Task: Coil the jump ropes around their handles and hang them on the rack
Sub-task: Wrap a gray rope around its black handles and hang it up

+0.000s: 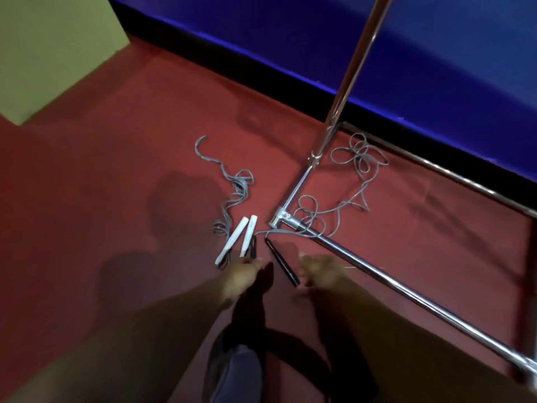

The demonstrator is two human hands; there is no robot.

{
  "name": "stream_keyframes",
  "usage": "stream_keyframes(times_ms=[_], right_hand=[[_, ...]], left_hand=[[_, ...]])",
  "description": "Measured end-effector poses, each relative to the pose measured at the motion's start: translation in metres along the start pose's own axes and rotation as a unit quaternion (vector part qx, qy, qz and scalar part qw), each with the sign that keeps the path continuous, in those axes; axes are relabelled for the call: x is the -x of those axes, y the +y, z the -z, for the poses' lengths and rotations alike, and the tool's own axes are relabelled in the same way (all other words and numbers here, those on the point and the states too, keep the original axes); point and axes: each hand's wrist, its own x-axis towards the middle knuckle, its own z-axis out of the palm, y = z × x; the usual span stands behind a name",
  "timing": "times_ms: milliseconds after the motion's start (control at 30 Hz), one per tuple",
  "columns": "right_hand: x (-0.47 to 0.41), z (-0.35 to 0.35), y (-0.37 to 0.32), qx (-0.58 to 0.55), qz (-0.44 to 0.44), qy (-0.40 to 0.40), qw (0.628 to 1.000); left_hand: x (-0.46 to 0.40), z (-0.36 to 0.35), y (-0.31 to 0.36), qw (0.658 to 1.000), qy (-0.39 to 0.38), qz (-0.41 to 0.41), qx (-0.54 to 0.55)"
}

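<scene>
Two jump ropes lie on the red floor. A pair of white handles (234,242) rests side by side, and their grey rope (232,187) trails away to the upper left. One black handle (281,263) lies between my hands. A second black handle (253,246) is partly hidden beside the white pair. Their grey rope (356,161) loops over the chrome rack's base (293,193). My left hand (241,276) reaches to the near ends of the white and hidden black handles, fingertips at them. My right hand (321,271) hovers just right of the black handle's near end, fingers loosely bent, holding nothing. Both hands are blurred.
The rack's upright pole (345,82) rises at centre right and a base bar (406,289) runs to the lower right. A blue padded wall (436,53) stands behind. A yellow-green block (52,48) fills the upper left. My knee (235,373) is at the bottom.
</scene>
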Motion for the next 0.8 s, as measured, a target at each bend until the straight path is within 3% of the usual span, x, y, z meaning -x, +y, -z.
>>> stream_keyframes(times_ms=[200, 333, 433, 667, 800], right_hand=[[-0.044, -0.032, 0.014, 0.011, -0.075, -0.027, 0.997], [-0.047, -0.049, 0.019, -0.132, -0.128, -0.074, 0.98], [-0.046, -0.057, 0.037, -0.168, -0.146, -0.125, 0.967], [-0.046, -0.055, 0.032, -0.159, -0.144, -0.111, 0.97], [-0.048, -0.017, 0.025, -0.156, -0.088, -0.006, 0.984]], left_hand=[[-0.024, -0.025, -0.026, 0.995, 0.048, 0.009, 0.085], [-0.032, -0.036, -0.021, 0.994, 0.042, -0.005, 0.102], [-0.033, -0.044, -0.018, 0.993, 0.035, 0.005, 0.112], [-0.029, -0.061, -0.006, 0.992, 0.029, -0.04, 0.115], [-0.015, -0.067, 0.011, 0.992, -0.009, -0.122, 0.037]])
